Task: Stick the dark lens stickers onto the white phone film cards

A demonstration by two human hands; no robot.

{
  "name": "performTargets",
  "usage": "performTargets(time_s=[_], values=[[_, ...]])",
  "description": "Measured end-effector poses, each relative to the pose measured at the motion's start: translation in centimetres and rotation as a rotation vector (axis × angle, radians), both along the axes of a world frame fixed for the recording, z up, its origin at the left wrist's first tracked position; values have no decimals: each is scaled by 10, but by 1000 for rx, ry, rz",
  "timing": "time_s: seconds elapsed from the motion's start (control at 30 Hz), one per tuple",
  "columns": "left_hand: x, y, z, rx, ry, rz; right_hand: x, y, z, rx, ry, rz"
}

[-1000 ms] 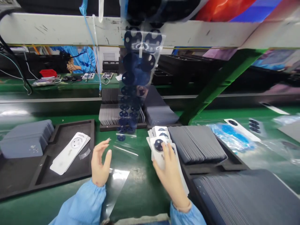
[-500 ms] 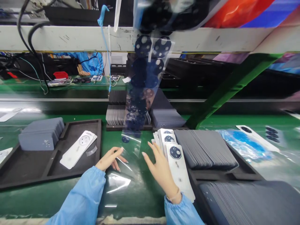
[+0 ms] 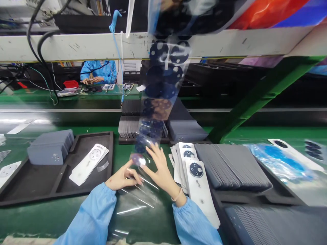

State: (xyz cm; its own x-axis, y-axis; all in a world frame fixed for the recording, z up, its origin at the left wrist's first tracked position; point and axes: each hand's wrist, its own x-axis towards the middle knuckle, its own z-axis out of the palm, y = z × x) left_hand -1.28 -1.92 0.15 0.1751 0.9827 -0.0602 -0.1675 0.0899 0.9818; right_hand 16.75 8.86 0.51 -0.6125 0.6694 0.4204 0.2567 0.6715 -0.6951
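A clear film strip point(image 3: 150, 127) with dark round camera-lens stickers in pairs hangs down to the green worktop in front of me. My left hand point(image 3: 124, 177) is at its lower left edge, fingers curled around the film and one tip beside the lowest round sticker point(image 3: 138, 160). Over the right side of the strip, my right hand point(image 3: 160, 168) is spread, its thumb close to that same sticker. Whether its fingertips press the film is hard to tell. Beside my right wrist lie overlapping white phone-back sheets point(image 3: 203, 194) with dark camera patches.
At left, a black tray point(image 3: 28, 182) holds grey panels point(image 3: 48, 148) and white sheets point(image 3: 89, 163). Rows of grey panels point(image 3: 232, 165) fill a tray at right. A slanted green post point(image 3: 263, 98) and a pale beam point(image 3: 89, 44) cross the view. Behind, a person in blue point(image 3: 100, 73) sits.
My right hand has moved left and inward to the film, close to my left hand. The film's lower end has shifted, and the lowest sticker now lies between my hands.
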Motion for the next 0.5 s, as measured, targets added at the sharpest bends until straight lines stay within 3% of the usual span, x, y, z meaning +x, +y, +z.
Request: performTargets(time_s=[0.1,0.2,0.37,0.5], values=[[3,-5,17,69,124,-75,2,-5,-1,-25,1,158],[7,-8,28,111,204,-157,4,-7,-3,43,24,138],[20,-5,13,101,377,163,5,-12,3,173,130,59],[24,-2,2,129,433,225,4,-19,5,271,196,15]])
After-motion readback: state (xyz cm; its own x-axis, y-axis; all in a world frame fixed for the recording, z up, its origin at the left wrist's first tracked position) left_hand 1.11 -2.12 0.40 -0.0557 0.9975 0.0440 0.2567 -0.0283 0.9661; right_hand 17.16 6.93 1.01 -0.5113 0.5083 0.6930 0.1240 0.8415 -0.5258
